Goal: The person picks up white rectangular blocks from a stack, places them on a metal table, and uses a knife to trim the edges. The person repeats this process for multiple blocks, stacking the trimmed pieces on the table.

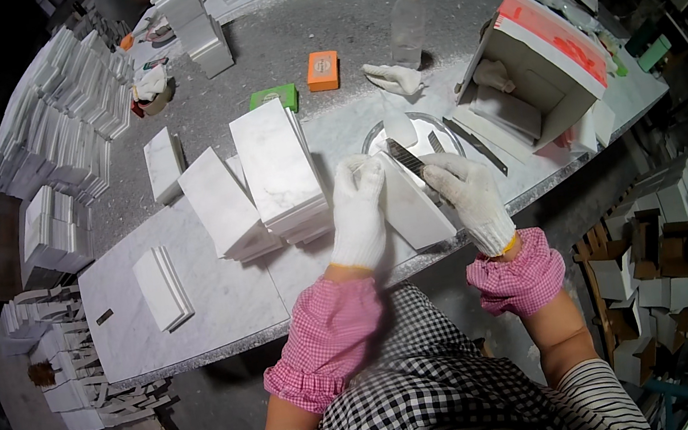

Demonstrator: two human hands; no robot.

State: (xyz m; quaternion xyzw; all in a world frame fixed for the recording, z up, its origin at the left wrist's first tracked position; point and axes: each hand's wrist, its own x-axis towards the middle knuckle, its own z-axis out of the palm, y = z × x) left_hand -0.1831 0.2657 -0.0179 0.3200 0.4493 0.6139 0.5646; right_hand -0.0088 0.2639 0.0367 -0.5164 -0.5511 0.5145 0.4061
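Both gloved hands grip stuff: left hand point(359, 213) clamps a white marble tile point(411, 209), right hand point(468, 192) pinches a dark file point(407, 156) on it.

Bright, even light falls from above on the grey bench point(350, 25), and the white marble tiles point(276, 172) and gloved hands look nearly washed out. Shadows are soft and short. The fisheye bends the bench edge, and the rim fades to black. The centre is sharp; the outer stacks blur slightly.

Left hand point(359, 213) and right hand point(469, 195), white-gloved, fingers curled, raised side by side, pink-sleeved wrists.
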